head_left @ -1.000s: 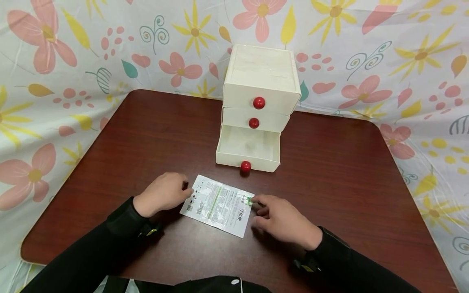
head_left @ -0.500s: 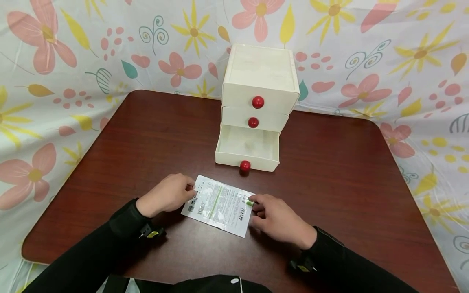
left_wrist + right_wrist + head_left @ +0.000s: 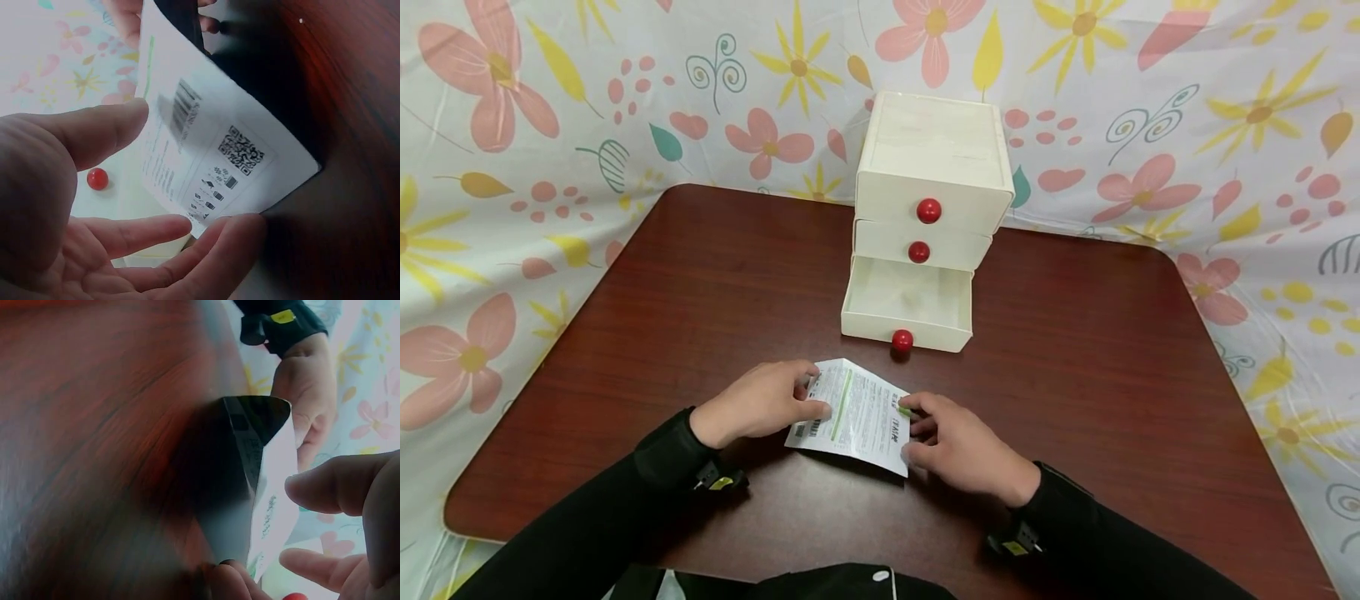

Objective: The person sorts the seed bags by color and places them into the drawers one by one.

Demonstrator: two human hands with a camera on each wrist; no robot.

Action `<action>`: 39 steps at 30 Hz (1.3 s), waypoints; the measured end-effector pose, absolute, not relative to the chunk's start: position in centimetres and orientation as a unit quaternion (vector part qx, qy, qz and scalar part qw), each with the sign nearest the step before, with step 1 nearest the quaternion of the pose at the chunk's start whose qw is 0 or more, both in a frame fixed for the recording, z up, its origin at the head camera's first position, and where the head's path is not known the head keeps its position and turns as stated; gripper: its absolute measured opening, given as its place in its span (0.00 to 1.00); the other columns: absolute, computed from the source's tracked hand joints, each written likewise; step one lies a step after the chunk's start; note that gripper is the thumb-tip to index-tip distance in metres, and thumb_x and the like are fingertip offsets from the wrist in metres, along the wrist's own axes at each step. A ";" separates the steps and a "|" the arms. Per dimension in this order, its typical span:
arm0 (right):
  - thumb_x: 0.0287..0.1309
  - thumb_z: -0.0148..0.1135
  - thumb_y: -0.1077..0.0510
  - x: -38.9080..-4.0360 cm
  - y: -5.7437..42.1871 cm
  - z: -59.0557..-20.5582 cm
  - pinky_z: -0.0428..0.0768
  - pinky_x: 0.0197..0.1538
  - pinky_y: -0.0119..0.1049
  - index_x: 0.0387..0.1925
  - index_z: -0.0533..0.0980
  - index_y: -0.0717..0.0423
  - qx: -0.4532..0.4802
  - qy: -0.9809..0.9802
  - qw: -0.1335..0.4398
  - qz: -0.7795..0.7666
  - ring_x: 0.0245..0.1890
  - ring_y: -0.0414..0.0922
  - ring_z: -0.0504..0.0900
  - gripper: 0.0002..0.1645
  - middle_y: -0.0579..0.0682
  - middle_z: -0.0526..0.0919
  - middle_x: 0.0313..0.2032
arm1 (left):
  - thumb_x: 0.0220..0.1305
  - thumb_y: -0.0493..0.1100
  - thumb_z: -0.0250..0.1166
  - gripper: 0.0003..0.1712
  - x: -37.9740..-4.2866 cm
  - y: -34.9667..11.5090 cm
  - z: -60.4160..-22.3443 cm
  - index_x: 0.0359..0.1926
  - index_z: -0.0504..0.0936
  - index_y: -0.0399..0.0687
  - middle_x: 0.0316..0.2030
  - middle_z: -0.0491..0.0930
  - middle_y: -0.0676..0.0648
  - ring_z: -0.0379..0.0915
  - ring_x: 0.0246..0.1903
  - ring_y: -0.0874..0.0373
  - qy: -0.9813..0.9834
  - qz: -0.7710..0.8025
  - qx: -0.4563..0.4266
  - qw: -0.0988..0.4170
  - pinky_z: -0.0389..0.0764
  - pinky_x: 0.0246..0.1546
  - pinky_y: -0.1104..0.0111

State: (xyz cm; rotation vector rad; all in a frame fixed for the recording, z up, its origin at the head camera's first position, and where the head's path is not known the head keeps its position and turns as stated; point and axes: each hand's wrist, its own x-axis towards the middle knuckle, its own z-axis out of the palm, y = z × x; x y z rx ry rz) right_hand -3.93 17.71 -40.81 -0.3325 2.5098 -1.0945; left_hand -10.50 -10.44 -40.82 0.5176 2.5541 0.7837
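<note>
A flat white packet (image 3: 857,412) with printed text, a green stripe and a barcode lies between my hands over the table, bowed upward in its middle. My left hand (image 3: 763,402) holds its left side, thumb on the printed face and fingers at the edge. Close up in the left wrist view, the packet (image 3: 206,137) shows a QR code, its near corner standing off the tabletop. My right hand (image 3: 966,442) grips the right edge, with thumb and fingers curled about it. The packet's dark underside (image 3: 240,450) shows in the right wrist view.
A cream drawer unit (image 3: 936,137) with red knobs stands behind the packet. Its bottom drawer (image 3: 910,304) is pulled out and the middle one slightly. Beneath is a dark brown wooden table (image 3: 1075,333); a flowered cloth (image 3: 700,83) hangs behind it.
The packet lay flat earlier and now bows upward. My left hand has moved right onto it, from its left edge. My right hand has shifted slightly left.
</note>
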 end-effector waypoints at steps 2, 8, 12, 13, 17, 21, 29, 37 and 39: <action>0.59 0.68 0.62 -3.9 17.6 -40.9 0.79 0.47 0.41 0.61 0.72 0.58 -0.116 0.889 0.191 -0.400 0.48 0.45 0.81 0.29 0.50 0.77 0.51 | 0.59 0.55 0.73 0.35 -10.5 -10.4 -40.8 0.62 0.77 0.41 0.30 0.78 0.54 0.73 0.30 0.61 0.916 0.284 0.187 0.212 0.74 0.35 0.64; 0.59 0.70 0.62 -3.6 17.2 -40.9 0.80 0.46 0.37 0.61 0.73 0.57 -0.119 0.893 0.185 -0.392 0.45 0.42 0.81 0.29 0.52 0.73 0.54 | 0.59 0.54 0.73 0.36 -10.4 -10.4 -40.9 0.63 0.75 0.40 0.34 0.78 0.52 0.73 0.32 0.60 0.912 0.290 0.189 0.220 0.75 0.36 0.63; 0.57 0.71 0.63 -3.5 17.0 -40.8 0.80 0.44 0.35 0.60 0.74 0.57 -0.110 0.897 0.163 -0.395 0.43 0.40 0.81 0.28 0.52 0.73 0.55 | 0.59 0.54 0.73 0.38 -10.4 -10.4 -40.9 0.64 0.74 0.39 0.36 0.78 0.51 0.73 0.34 0.59 0.912 0.290 0.188 0.220 0.75 0.38 0.62; 0.57 0.71 0.63 -3.5 17.0 -40.8 0.80 0.44 0.35 0.60 0.74 0.57 -0.107 0.899 0.156 -0.395 0.43 0.40 0.81 0.29 0.52 0.72 0.55 | 0.59 0.54 0.73 0.38 -10.4 -10.4 -40.9 0.64 0.74 0.39 0.37 0.79 0.50 0.73 0.35 0.59 0.913 0.289 0.188 0.219 0.75 0.39 0.62; 0.53 0.72 0.65 -3.4 16.9 -40.6 0.80 0.41 0.32 0.58 0.74 0.57 -0.094 0.901 0.133 -0.403 0.40 0.39 0.80 0.30 0.53 0.71 0.54 | 0.58 0.54 0.74 0.37 -10.3 -10.5 -41.1 0.63 0.74 0.41 0.40 0.79 0.49 0.73 0.39 0.58 0.914 0.289 0.190 0.214 0.74 0.43 0.61; 0.50 0.74 0.68 -3.4 16.8 -40.6 0.80 0.38 0.31 0.55 0.76 0.57 -0.076 0.896 0.116 -0.422 0.37 0.38 0.79 0.29 0.53 0.69 0.53 | 0.57 0.55 0.74 0.38 -10.3 -10.6 -41.1 0.64 0.74 0.43 0.43 0.79 0.48 0.73 0.42 0.57 0.913 0.291 0.193 0.210 0.74 0.45 0.60; 0.49 0.74 0.70 -3.5 16.9 -40.7 0.79 0.34 0.30 0.50 0.76 0.59 -0.060 0.873 0.111 -0.470 0.35 0.40 0.80 0.26 0.56 0.68 0.50 | 0.57 0.54 0.75 0.39 -10.1 -10.6 -41.1 0.67 0.73 0.49 0.44 0.79 0.48 0.73 0.42 0.56 0.912 0.296 0.190 0.210 0.74 0.43 0.60; 0.54 0.69 0.69 -3.8 17.4 -40.0 0.74 0.30 0.31 0.48 0.77 0.60 -0.056 0.829 0.142 -0.538 0.31 0.45 0.81 0.19 0.52 0.83 0.32 | 0.54 0.55 0.76 0.39 -9.8 -10.4 -41.1 0.66 0.73 0.57 0.43 0.76 0.49 0.70 0.39 0.58 0.918 0.285 0.181 0.207 0.73 0.37 0.63; 0.55 0.70 0.67 -3.7 17.4 -39.8 0.72 0.28 0.30 0.49 0.79 0.60 -0.057 0.829 0.152 -0.536 0.30 0.44 0.80 0.18 0.50 0.85 0.31 | 0.54 0.55 0.76 0.39 -9.7 -10.4 -41.2 0.66 0.73 0.58 0.43 0.76 0.48 0.70 0.39 0.58 0.919 0.283 0.179 0.207 0.73 0.37 0.63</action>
